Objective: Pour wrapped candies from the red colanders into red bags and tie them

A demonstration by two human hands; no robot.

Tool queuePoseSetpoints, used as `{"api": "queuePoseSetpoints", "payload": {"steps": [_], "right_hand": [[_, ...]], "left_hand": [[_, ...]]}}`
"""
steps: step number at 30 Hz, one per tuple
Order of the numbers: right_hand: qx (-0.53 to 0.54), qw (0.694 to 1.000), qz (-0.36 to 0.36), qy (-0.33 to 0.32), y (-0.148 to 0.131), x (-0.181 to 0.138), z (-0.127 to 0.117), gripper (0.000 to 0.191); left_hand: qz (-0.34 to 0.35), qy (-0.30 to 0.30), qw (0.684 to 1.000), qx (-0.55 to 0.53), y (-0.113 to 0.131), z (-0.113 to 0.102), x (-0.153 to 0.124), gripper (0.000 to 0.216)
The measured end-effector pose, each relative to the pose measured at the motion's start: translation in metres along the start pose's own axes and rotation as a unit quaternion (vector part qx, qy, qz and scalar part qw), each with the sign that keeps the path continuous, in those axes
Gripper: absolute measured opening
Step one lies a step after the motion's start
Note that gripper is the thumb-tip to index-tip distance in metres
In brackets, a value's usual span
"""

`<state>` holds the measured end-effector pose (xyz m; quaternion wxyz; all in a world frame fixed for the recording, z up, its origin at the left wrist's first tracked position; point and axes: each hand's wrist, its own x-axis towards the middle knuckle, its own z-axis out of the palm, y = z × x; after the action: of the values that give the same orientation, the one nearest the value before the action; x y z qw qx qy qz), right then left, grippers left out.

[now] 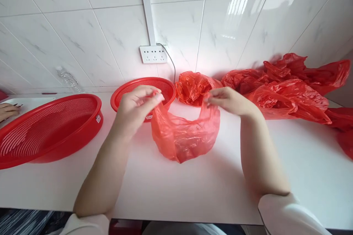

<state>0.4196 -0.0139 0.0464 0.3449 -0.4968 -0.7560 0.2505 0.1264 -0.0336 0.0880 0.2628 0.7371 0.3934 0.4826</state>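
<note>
A thin red plastic bag (pixel 190 136) hangs by its two handles between my hands, above the white table. My left hand (pixel 138 104) pinches the left handle between thumb and fingers. The right handle is gripped by the fingertips of my right hand (pixel 228 101). The bag's mouth sags open in the middle, and its see-through sides look crumpled. Just behind my left hand stands a round red mesh basket (pixel 129 85), partly covered by that hand.
A larger red mesh basket (pixel 55 150) sits on the left of the table (pixel 193 198). Crumpled red bags (pixel 289 97) are heaped at the back right. A power socket (pixel 153 54) with a cable is on the tiled wall. Another person's hand (pixel 8 112) shows at the far left, near a clear bottle (pixel 68 78).
</note>
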Motion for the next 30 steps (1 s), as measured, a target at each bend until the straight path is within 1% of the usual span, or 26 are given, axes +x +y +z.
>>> {"api": "queuePoseSetpoints", "payload": {"steps": [1,2,3,4,5,6,8,10,11,13,16,18,20,21,24,26,28,30], "right_hand": [[0.070,0.994,-0.038,0.081,-0.003,0.000,-0.004,0.030],[0.122,0.977,-0.066,0.160,-0.006,0.002,-0.006,0.032],[0.154,0.957,-0.085,0.230,-0.009,0.005,-0.006,0.034],[0.166,0.939,-0.095,0.285,-0.013,0.008,-0.005,0.035],[0.167,0.927,-0.099,0.321,-0.016,0.011,-0.004,0.034],[0.165,0.919,-0.103,0.343,-0.020,0.014,-0.001,0.033],[0.162,0.913,-0.113,0.356,-0.029,0.017,0.004,0.029],[0.166,0.915,-0.134,0.342,-0.041,0.015,0.010,0.023],[0.165,0.918,-0.148,0.328,-0.047,0.013,0.013,0.020],[0.154,0.926,-0.187,0.288,-0.060,0.009,0.019,0.016],[0.105,0.937,-0.264,0.202,-0.074,0.008,0.028,0.012],[0.071,0.943,-0.298,0.132,-0.075,0.011,0.033,0.011],[0.065,0.950,-0.294,0.085,-0.071,0.017,0.037,0.011],[0.079,0.954,-0.279,0.077,-0.068,0.020,0.038,0.012],[0.135,0.962,-0.228,0.066,-0.057,0.027,0.038,0.015],[0.144,0.964,-0.217,0.049,-0.053,0.028,0.036,0.017],[0.142,0.965,-0.218,0.044,-0.052,0.028,0.035,0.019],[0.139,0.965,-0.213,0.061,-0.053,0.026,0.035,0.019]], "left_hand": [[0.008,0.026,0.999,-0.045,0.002,-0.001,0.007,0.019],[0.017,0.036,0.996,-0.085,0.003,-0.002,0.013,0.019],[0.025,0.035,0.992,-0.120,0.004,-0.002,0.018,0.018],[0.031,0.028,0.988,-0.151,0.003,-0.001,0.023,0.020],[0.032,0.019,0.984,-0.175,0.003,0.000,0.027,0.023],[0.028,0.012,0.981,-0.191,0.001,0.001,0.030,0.028],[0.013,-0.002,0.979,-0.202,-0.004,0.007,0.034,0.039],[-0.001,-0.028,0.979,-0.203,-0.008,0.014,0.037,0.046],[-0.010,-0.050,0.978,-0.205,-0.010,0.018,0.037,0.047],[-0.029,-0.115,0.974,-0.194,-0.010,0.026,0.036,0.043],[-0.030,-0.194,0.972,-0.130,-0.006,0.040,0.031,0.031],[-0.008,-0.217,0.971,-0.099,-0.006,0.048,0.029,0.022],[-0.006,-0.220,0.970,-0.101,-0.008,0.052,0.029,0.020],[-0.022,-0.211,0.971,-0.112,-0.010,0.053,0.030,0.021],[-0.099,-0.164,0.969,-0.155,-0.017,0.051,0.032,0.025],[-0.128,-0.162,0.964,-0.165,-0.018,0.049,0.033,0.029],[-0.120,-0.171,0.966,-0.150,-0.018,0.048,0.033,0.031],[-0.095,-0.161,0.976,-0.116,-0.016,0.048,0.033,0.033]]}}
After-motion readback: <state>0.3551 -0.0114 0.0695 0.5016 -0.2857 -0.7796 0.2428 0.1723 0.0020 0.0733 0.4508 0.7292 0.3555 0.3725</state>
